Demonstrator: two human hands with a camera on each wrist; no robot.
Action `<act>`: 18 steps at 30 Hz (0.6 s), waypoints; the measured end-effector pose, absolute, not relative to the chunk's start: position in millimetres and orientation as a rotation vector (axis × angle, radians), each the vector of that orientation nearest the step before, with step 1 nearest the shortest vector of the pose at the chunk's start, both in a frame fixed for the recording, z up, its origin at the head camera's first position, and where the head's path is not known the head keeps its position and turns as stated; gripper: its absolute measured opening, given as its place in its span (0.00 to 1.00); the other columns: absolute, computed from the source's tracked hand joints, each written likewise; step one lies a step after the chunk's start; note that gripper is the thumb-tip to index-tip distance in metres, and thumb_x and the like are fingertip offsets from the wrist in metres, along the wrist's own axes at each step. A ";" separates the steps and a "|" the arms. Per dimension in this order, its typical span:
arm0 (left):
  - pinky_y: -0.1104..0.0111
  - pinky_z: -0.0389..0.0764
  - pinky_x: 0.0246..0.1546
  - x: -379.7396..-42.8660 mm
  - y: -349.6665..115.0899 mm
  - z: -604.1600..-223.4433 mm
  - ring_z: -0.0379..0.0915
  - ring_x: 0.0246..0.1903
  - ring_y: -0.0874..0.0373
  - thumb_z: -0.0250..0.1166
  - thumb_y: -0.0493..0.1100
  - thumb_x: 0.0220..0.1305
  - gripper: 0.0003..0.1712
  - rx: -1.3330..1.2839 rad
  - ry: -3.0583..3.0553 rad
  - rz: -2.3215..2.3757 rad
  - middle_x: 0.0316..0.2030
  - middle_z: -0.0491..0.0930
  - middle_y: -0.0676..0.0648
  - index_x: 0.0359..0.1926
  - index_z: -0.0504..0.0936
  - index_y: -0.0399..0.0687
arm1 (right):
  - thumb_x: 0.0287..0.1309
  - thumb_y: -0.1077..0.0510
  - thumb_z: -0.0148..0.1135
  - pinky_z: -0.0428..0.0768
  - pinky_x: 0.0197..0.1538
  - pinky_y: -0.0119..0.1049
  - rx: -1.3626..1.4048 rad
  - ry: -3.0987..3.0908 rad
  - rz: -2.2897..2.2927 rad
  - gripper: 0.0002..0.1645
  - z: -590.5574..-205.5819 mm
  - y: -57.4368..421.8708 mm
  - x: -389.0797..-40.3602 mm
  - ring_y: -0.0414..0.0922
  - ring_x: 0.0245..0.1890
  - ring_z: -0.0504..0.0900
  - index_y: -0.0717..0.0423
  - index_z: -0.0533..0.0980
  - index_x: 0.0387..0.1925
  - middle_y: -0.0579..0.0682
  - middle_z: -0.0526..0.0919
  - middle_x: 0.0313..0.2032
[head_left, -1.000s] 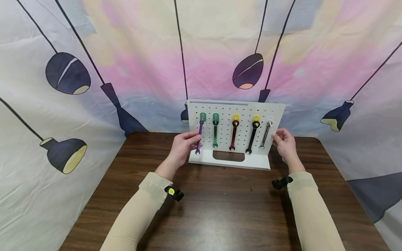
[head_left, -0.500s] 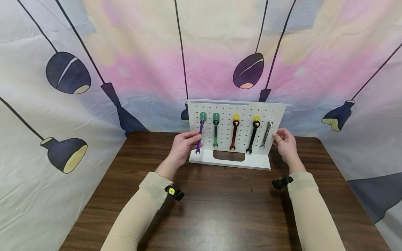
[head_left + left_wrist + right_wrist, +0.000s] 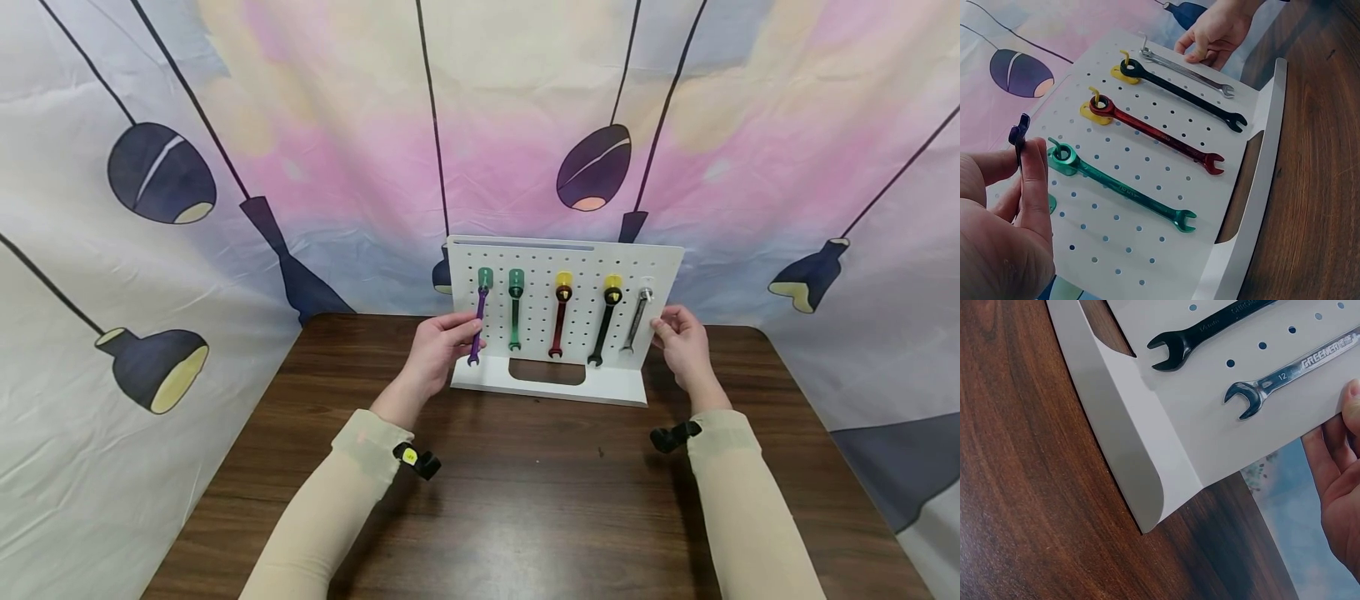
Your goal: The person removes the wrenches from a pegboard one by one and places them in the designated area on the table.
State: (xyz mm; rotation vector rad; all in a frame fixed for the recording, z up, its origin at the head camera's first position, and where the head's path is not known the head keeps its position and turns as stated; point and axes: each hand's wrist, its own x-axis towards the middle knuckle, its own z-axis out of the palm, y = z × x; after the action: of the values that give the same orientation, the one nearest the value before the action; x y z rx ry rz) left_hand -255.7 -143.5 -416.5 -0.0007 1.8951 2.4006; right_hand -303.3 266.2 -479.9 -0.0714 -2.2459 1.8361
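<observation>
At the left side of a white pegboard [image 3: 480,377], my left hand [image 3: 435,352] pinches a purple combination wrench [image 3: 482,302] between thumb and fingers. The wrench's upper end overlaps a green hook [image 3: 485,277] in the head view. My right hand [image 3: 681,346] grips the board's right edge, thumb on the front face. Hanging between the hands are a green wrench [image 3: 1124,189], a red wrench [image 3: 1157,135], a black wrench [image 3: 1185,97] and a silver wrench [image 3: 1297,365], open ends down. Most of the purple wrench is hidden in the left wrist view.
The board stands on its bent base near the back of a brown wooden table [image 3: 540,500]. A handle slot [image 3: 547,372] is cut low in the board. Behind it hangs a cloth backdrop [image 3: 510,100] printed with lamps. Black cameras are strapped to both wrists.
</observation>
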 end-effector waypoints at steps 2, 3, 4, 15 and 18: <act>0.68 0.89 0.43 -255.8 -143.6 -416.2 0.87 0.30 0.58 0.68 0.33 0.74 0.25 -0.002 1.895 2.400 0.41 0.83 0.45 0.66 0.76 0.22 | 0.80 0.60 0.58 0.85 0.57 0.34 -0.073 -2.244 1.838 0.02 -479.7 266.5 -303.0 0.33 0.45 0.81 0.54 0.76 0.47 0.39 0.79 0.40; 0.68 0.89 0.43 -255.8 -143.8 -415.8 0.87 0.30 0.58 0.69 0.33 0.74 0.26 -0.004 1.897 2.398 0.42 0.83 0.45 0.66 0.76 0.22 | 0.80 0.60 0.58 0.85 0.57 0.34 -0.073 -2.244 1.837 0.01 -479.5 266.5 -302.9 0.33 0.45 0.81 0.52 0.76 0.47 0.39 0.79 0.40; 0.68 0.89 0.43 -255.9 -143.9 -415.6 0.87 0.30 0.58 0.69 0.33 0.74 0.26 -0.004 1.897 2.398 0.42 0.83 0.45 0.66 0.76 0.22 | 0.80 0.60 0.58 0.85 0.57 0.33 -0.073 -2.245 1.835 0.02 -479.3 266.4 -302.8 0.33 0.45 0.81 0.52 0.76 0.47 0.39 0.79 0.40; 0.68 0.89 0.43 -254.6 -142.8 -411.7 0.87 0.30 0.58 0.68 0.33 0.74 0.25 0.011 1.892 2.403 0.41 0.82 0.45 0.66 0.77 0.22 | 0.80 0.60 0.58 0.86 0.57 0.36 -0.095 -2.252 1.819 0.09 -479.6 265.3 -304.3 0.33 0.44 0.81 0.63 0.74 0.52 0.39 0.79 0.39; 0.67 0.89 0.43 -254.4 -143.0 -411.2 0.87 0.30 0.58 0.68 0.32 0.74 0.23 0.014 1.895 2.405 0.41 0.83 0.46 0.65 0.79 0.23 | 0.80 0.60 0.58 0.85 0.57 0.35 -0.095 -2.259 1.810 0.08 -480.6 266.0 -304.8 0.33 0.44 0.81 0.62 0.74 0.52 0.39 0.79 0.40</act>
State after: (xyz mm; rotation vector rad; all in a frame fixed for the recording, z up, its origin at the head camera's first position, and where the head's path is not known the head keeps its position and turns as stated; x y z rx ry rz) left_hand -254.4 -143.0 -411.2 0.0140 1.8945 2.4053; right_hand -304.8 266.0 -480.6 -0.0953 -2.2588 1.8095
